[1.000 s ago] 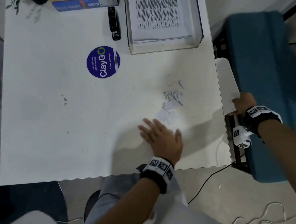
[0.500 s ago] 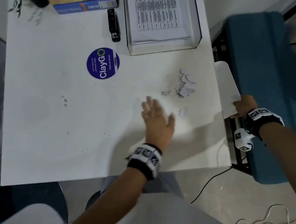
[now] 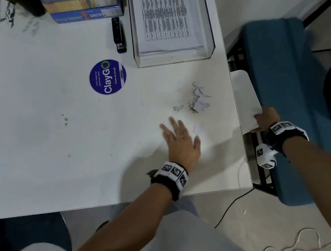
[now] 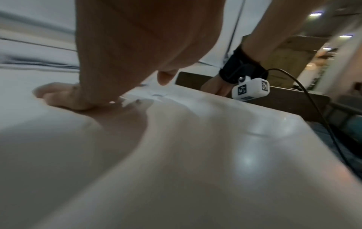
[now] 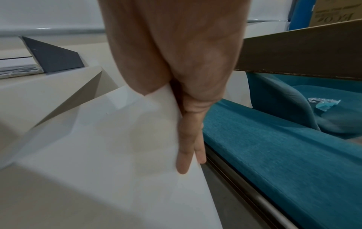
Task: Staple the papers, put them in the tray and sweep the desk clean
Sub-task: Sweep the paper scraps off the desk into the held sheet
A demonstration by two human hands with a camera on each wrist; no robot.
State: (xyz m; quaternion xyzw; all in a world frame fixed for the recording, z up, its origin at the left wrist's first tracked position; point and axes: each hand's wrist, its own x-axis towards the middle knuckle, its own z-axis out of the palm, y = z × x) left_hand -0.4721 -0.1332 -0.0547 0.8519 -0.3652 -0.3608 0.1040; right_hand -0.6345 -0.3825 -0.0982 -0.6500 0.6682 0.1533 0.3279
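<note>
Printed papers (image 3: 166, 19) lie in the clear tray (image 3: 176, 60) at the back of the white desk (image 3: 47, 150). A black stapler (image 3: 119, 34) lies just left of the tray. Torn paper scraps and staple bits (image 3: 196, 100) are heaped near the desk's right edge, with one loose scrap (image 3: 198, 129) nearer me. My left hand (image 3: 180, 140) lies flat on the desk just left of that scrap, fingers straight. My right hand (image 3: 267, 119) pinches a blank white sheet (image 3: 245, 98) held against the desk's right edge; thumb and fingers clamp the sheet (image 5: 117, 147) in the right wrist view.
A round blue ClayGo sticker (image 3: 108, 77) is stuck on the desk's middle. Books (image 3: 85, 8) are stacked at the back. A teal upholstered seat (image 3: 286, 99) stands right of the desk. A black cable (image 3: 230, 208) runs across the floor below.
My left hand swept the scraps rightward toward the desk edge, then drew back toward me, leaving one scrap behind. The right hand keeps the sheet at the edge.
</note>
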